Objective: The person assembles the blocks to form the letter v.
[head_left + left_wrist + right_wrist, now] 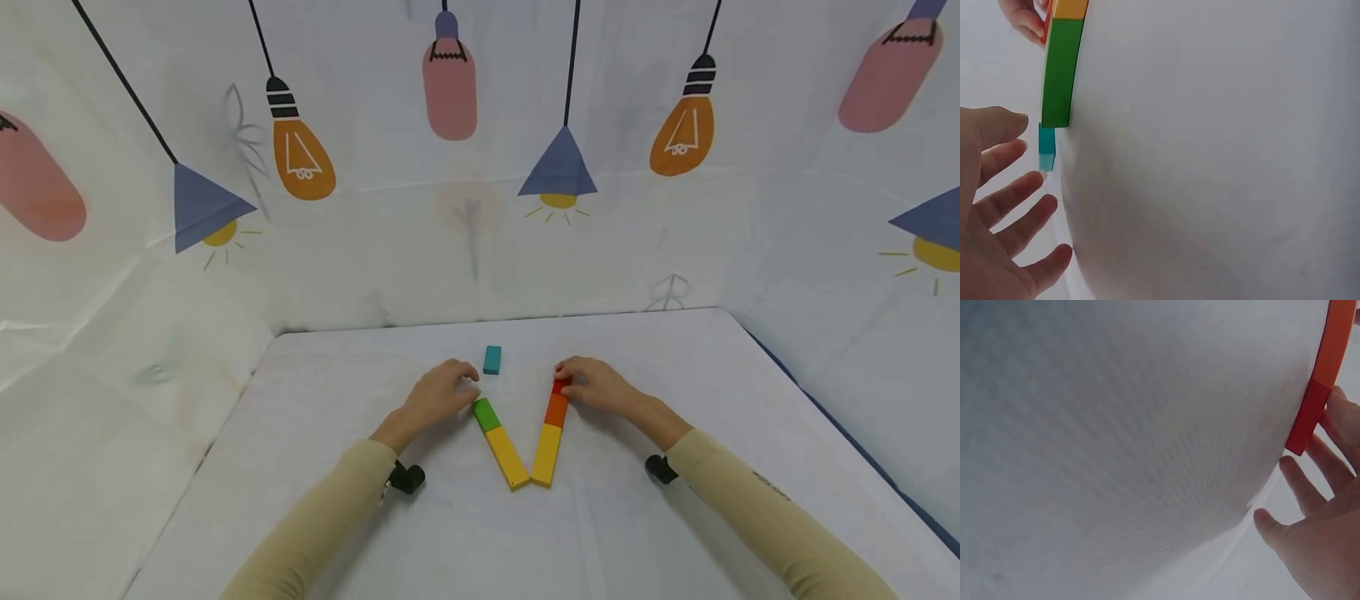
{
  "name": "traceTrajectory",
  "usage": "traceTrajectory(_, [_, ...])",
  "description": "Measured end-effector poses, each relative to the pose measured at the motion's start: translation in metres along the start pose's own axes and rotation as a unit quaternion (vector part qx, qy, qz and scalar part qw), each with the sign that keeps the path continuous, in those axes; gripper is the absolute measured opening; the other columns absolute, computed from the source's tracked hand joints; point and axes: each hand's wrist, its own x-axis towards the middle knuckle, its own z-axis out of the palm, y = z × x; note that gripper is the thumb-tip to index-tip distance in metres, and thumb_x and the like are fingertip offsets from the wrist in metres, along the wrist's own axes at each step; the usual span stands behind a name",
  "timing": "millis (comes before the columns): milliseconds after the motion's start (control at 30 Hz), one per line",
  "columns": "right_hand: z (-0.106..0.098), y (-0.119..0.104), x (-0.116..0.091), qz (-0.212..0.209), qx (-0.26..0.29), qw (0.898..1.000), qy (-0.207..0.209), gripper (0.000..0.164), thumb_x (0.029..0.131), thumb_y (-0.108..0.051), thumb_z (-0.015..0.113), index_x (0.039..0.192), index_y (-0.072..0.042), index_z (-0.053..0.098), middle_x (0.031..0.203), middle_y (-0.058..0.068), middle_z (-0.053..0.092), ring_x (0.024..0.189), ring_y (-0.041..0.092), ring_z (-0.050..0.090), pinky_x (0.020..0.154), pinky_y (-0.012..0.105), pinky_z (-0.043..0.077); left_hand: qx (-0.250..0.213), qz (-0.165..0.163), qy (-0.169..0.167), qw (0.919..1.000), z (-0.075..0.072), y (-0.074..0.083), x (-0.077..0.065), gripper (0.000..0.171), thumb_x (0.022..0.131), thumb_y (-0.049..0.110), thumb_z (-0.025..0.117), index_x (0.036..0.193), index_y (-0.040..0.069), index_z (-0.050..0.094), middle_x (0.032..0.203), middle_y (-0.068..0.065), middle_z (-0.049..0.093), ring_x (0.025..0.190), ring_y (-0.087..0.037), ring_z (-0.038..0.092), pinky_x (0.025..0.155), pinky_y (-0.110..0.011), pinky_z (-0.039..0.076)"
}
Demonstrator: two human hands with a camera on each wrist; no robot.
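Note:
Several flat wooden blocks form a V on the table. Its left arm is a green block [486, 415] end to end with a long yellow block [508, 458]. The right arm runs from another yellow block [546, 456] through an orange block [556, 410] to a red block [558, 386] at the far end. My left hand [441, 390] has its fingers spread and relaxed beside the green block's far end, holding nothing. With thumb and fingertips, my right hand [600, 387] pinches the red block, as the right wrist view also shows around the red block [1309, 419].
A teal block [492, 360] lies by itself beyond the V, just right of my left fingertips. White cloth covers the table [315, 500]. Behind stands a white curtain [390, 242] printed with lamps and bulbs. Small dark wrist cameras [407, 478] hang under both wrists.

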Motion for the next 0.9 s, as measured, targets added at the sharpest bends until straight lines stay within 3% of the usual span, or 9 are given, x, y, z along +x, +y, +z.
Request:
traceTrajectory(567, [-0.003, -0.005, -0.002, 0.012, -0.001, 1.0, -0.007, 0.026, 0.092, -0.007, 0.068, 0.117, -0.001, 0.07, 0.13, 0.016, 0.065, 0.126, 0.038, 0.056, 0.109, 0.056, 0.042, 0.018, 0.004, -0.015, 0.9997, 0.0, -0.007, 0.027, 0.032, 0.092, 0.031, 0.069, 0.122, 0.019, 0.063, 0.137, -0.006, 0.058, 0.124, -0.023, 0.056, 0.109, -0.043, 0.046])
traceTrajectory(900, [-0.006, -0.006, -0.001, 0.008, -0.003, 1.0, -0.013, 0.027, 0.091, -0.009, 0.069, 0.116, -0.001, 0.071, 0.129, 0.018, 0.065, 0.125, 0.038, 0.056, 0.109, 0.056, 0.042, 0.024, -0.003, -0.051, 0.9984, -0.005, 0.0, 0.042, 0.038, 0.09, 0.029, 0.071, 0.125, 0.018, 0.061, 0.147, -0.006, 0.051, 0.132, -0.027, 0.05, 0.114, -0.045, 0.04])
